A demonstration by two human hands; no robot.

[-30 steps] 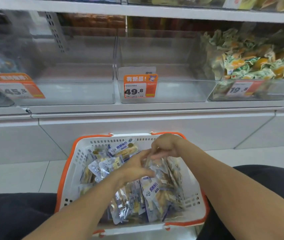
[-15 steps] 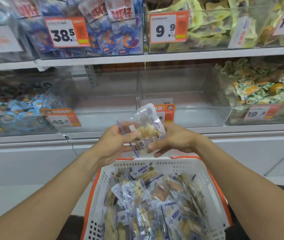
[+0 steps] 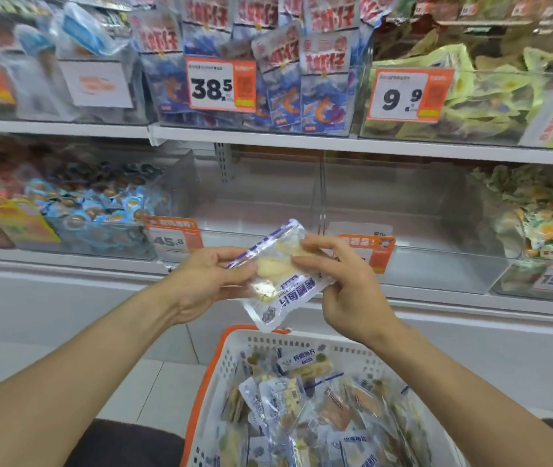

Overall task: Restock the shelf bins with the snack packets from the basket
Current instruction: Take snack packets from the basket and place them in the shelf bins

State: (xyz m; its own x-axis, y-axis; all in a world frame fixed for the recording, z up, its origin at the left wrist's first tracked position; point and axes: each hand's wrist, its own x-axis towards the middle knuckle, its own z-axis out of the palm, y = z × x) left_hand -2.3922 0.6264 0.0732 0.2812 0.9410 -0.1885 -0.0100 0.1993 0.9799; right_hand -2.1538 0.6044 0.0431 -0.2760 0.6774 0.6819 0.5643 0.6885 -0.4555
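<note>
Left hand (image 3: 212, 281) and right hand (image 3: 346, 281) pinch one clear blue-printed snack packet (image 3: 280, 278) above the white orange-rimmed basket (image 3: 221, 372), seemingly orienting it for the far empty clear bin (image 3: 403, 210)

**Operator body check: bare arms, dark legwear**

From my feed: two bare forearms enter from the near corners, no sleeves visible up to the frame edge. Left hand (image 3: 211, 281) and right hand (image 3: 346, 284) both bare, no gloves, rings, watch or bands that I can see. Nails look short and plain. Dark, near-black fabric (image 3: 123, 443) shows low at near left beside the left forearm, and a sliver of the same dark cloth sits at the near right edge; looks like trousers, matte, no visible print or seams.
</note>
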